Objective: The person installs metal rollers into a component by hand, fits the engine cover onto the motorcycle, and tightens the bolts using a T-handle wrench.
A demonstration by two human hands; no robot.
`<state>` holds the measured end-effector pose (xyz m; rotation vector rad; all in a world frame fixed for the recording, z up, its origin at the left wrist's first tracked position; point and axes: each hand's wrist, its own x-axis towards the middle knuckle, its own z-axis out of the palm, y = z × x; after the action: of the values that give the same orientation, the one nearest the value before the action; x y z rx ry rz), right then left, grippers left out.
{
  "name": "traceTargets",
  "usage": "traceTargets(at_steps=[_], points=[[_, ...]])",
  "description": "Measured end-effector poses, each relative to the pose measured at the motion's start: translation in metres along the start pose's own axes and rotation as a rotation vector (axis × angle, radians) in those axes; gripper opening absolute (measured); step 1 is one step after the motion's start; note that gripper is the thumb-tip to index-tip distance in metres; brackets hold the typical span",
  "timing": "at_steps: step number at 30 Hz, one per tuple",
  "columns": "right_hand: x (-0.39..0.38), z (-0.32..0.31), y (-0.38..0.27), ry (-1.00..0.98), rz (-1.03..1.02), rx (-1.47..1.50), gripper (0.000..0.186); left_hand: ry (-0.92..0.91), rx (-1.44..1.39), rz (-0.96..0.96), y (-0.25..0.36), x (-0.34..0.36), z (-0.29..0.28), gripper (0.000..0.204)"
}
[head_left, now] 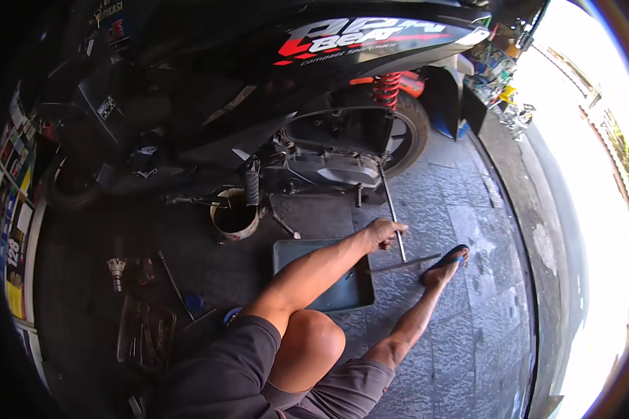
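My left hand (384,234) is closed around the shaft of a long T-handle wrench (390,194). The wrench's far end meets the rear of the engine cover (335,167) on a black motor scooter (237,112). Its crossbar lies toward me, just past my hand, above the floor tiles. Below my left forearm sits a shallow grey-blue tray (342,297), partly hidden by the arm. A round, dirty-rimmed bucket (234,222) stands under the scooter, left of the tray. My right hand is out of view.
A dark parts tray (147,332) with tools rests at lower left, near a metal part (117,272) and a long thin rod (175,283). A sandalled foot (449,260) is beside the crossbar. Shelves of boxes (17,230) line the left; a curb edge (517,230) runs along the right.
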<state>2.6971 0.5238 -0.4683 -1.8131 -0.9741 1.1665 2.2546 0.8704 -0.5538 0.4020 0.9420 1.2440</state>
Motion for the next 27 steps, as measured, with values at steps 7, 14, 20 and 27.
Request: traceTargets(at_steps=[7,14,20,27], points=[[-0.073,-0.07,-0.016,0.572,-0.09,0.196,0.025,0.088,0.149,0.009,0.001,0.006,-0.001,0.021],[-0.012,-0.058,-0.032,0.385,-0.216,0.138,0.025,0.079,0.094,-0.006,0.01,0.005,-0.001,0.019],[0.106,0.039,-0.062,0.02,-0.431,0.047,0.025,0.073,0.073,-0.005,0.019,0.003,0.0,0.018],[0.161,0.227,-0.132,-0.144,-1.218,-0.735,0.048,0.068,0.106,-0.033,0.023,-0.002,0.001,0.018]])
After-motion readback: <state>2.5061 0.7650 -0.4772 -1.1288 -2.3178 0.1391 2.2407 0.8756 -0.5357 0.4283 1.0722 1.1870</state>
